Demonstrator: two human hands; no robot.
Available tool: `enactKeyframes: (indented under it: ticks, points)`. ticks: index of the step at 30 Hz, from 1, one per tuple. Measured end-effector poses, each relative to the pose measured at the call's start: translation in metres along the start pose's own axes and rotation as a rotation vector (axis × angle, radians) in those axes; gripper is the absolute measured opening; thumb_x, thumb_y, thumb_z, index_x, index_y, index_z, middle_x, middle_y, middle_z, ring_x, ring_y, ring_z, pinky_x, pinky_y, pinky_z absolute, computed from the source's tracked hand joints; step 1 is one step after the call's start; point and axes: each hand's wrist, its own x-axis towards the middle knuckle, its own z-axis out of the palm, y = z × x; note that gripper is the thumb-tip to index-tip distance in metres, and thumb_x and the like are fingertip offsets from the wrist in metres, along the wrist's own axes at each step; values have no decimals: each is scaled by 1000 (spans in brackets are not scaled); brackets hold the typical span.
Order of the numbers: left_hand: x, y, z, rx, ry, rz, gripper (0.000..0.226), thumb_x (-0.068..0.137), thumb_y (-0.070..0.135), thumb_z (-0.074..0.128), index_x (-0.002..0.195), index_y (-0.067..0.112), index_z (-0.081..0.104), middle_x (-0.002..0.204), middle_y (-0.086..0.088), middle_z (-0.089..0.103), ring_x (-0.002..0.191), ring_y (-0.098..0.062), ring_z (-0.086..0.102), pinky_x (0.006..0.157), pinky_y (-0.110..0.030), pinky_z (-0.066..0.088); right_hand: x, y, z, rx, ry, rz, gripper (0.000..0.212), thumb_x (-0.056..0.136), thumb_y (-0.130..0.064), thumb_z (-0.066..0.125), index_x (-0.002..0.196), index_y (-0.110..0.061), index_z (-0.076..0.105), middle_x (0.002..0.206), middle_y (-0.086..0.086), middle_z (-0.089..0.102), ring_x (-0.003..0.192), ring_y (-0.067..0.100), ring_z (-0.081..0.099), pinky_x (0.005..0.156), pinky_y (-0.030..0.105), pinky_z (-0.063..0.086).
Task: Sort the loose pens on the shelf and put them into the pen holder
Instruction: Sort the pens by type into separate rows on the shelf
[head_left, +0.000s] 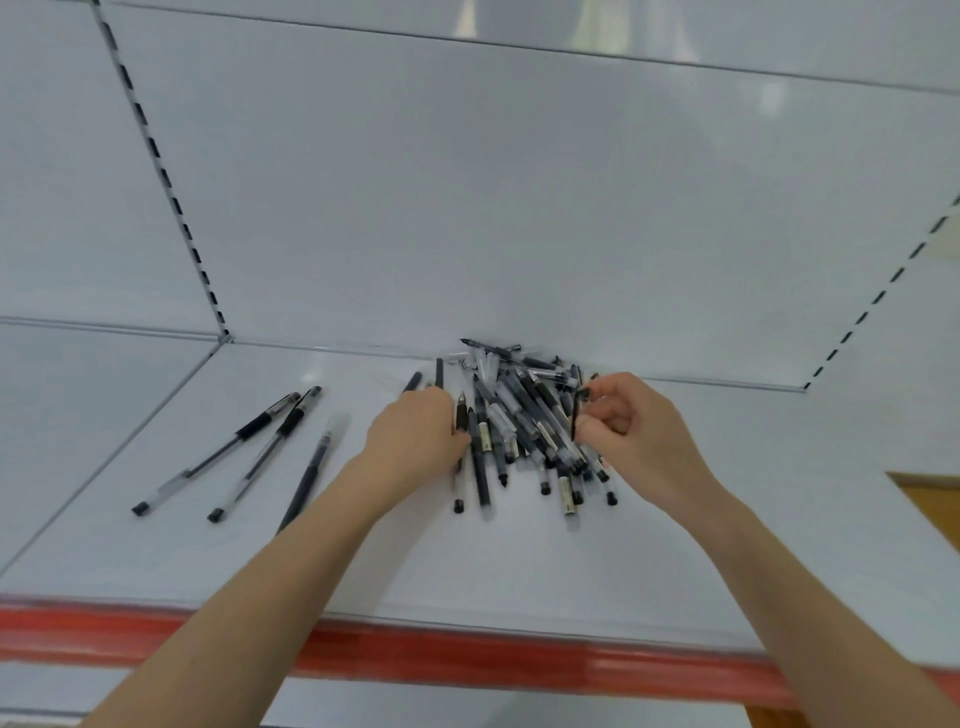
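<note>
A heap of several black and clear pens lies on the white shelf against the back wall. My left hand rests on the heap's left edge with its fingers curled over a few pens; whether it grips them is hidden. My right hand is at the heap's right side and pinches a black pen between thumb and fingers, the pen standing nearly upright. Three pens lie apart on the left of the shelf. No pen holder is in view.
The shelf has a red front strip along its near edge. White back panels with slotted uprights close the rear. A wooden surface shows at the far right. A neighbouring shelf bay lies to the left.
</note>
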Motion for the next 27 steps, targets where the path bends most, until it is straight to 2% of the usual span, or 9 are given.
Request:
enactKeyframes:
  ticks: [3, 5, 10, 12, 14, 17, 19, 22, 27]
  points:
    - [0, 0, 1, -23, -14, -30, 39, 84, 18, 53, 53, 14, 30, 57, -3, 40, 68, -27, 46, 62, -29, 38, 0, -3, 1, 0, -12, 10, 14, 85, -14, 60, 96, -20, 56, 86, 2, 69, 77, 15, 65, 65, 17, 43]
    - [-2, 2, 2, -37, -3, -58, 35, 81, 18, 54, 53, 13, 33, 55, 0, 38, 65, -25, 45, 60, -27, 37, 1, -6, 2, 15, -10, 12, 10, 86, -19, 60, 96, -19, 57, 85, 1, 69, 72, 11, 62, 62, 16, 40]
    - [-7, -1, -1, -81, 38, -118, 29, 78, 22, 53, 54, 11, 40, 59, -3, 49, 62, -26, 47, 54, -25, 35, 6, -13, 0, 128, 35, 13, 10, 84, -15, 63, 82, -23, 58, 82, 4, 69, 84, 20, 66, 81, 36, 53]
    - [-12, -4, -7, -185, 78, -105, 23, 77, 19, 54, 57, 10, 49, 61, -7, 56, 62, -26, 48, 54, -27, 37, 8, -19, -3, 217, 53, 3, 10, 85, -11, 62, 84, -21, 58, 74, 1, 70, 77, 15, 68, 79, 34, 54]
    - [-21, -4, -14, -370, 120, -82, 13, 79, 15, 56, 67, 10, 57, 68, -8, 66, 66, -23, 58, 61, -29, 46, 10, -27, -6, 344, 84, -17, 15, 87, -8, 60, 92, -22, 57, 68, -2, 71, 72, 10, 68, 74, 27, 55]
    - [-40, 1, -22, -731, 151, -31, 14, 82, 7, 57, 72, 15, 54, 72, -5, 70, 65, -14, 67, 72, -35, 53, 14, -43, -11, 503, 149, -48, 20, 88, -7, 58, 98, -25, 57, 74, 1, 72, 77, 13, 70, 71, 20, 55]
    - [-51, 4, -25, -866, 166, -1, 11, 83, 3, 59, 78, 13, 56, 71, -7, 69, 60, -14, 65, 71, -35, 55, 15, -54, -13, 589, 184, -54, 18, 89, -6, 58, 96, -23, 58, 79, 2, 71, 77, 14, 71, 70, 19, 54]
    - [-63, 8, -27, -989, 148, 58, 12, 85, 1, 59, 89, 12, 60, 73, -6, 65, 56, -8, 62, 60, -24, 57, 16, -65, -11, 663, 190, -60, 14, 90, -8, 57, 94, -21, 59, 77, 0, 72, 77, 14, 71, 69, 20, 54]
    - [-72, 10, -28, -1026, 141, 152, 16, 85, -2, 58, 91, 13, 63, 72, -4, 61, 57, -7, 60, 60, -25, 57, 14, -73, -4, 675, 158, -77, 13, 91, -9, 56, 93, -22, 59, 73, -2, 72, 77, 15, 71, 68, 20, 53]
